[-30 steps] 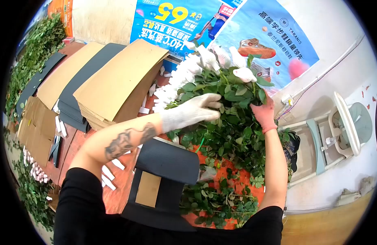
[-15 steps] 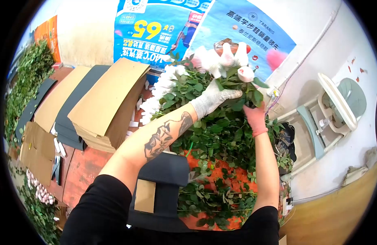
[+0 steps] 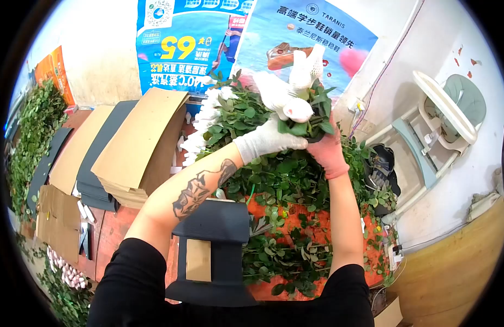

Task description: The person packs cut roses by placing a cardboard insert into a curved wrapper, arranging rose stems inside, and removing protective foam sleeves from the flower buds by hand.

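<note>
My left hand (image 3: 269, 139), in a white glove, is wrapped round a bunch of roses (image 3: 299, 110) from the left. The rose heads wear white net sleeves and stand upright above green leaves. From the right, my right hand (image 3: 327, 151), in a pink glove, closes round the same bunch just below the leaves. Both hands nearly touch, and the stems between them are hidden. Below lies a pile of leafy stems (image 3: 285, 177). More white-sleeved roses (image 3: 204, 117) lie in a row to the left.
Stacked cardboard sheets (image 3: 140, 141) and dark sheets (image 3: 102, 169) stand at left. A black padded piece with a brown card (image 3: 198, 260) lies near my body on the red table (image 3: 118, 226). A high chair (image 3: 421, 147) stands at right, beside the wall. Loose leaves lie in front.
My left hand has come in from the left and closed on the bunch. My hands have drawn together, and the bunch is raised and gathered. The view has shifted.
</note>
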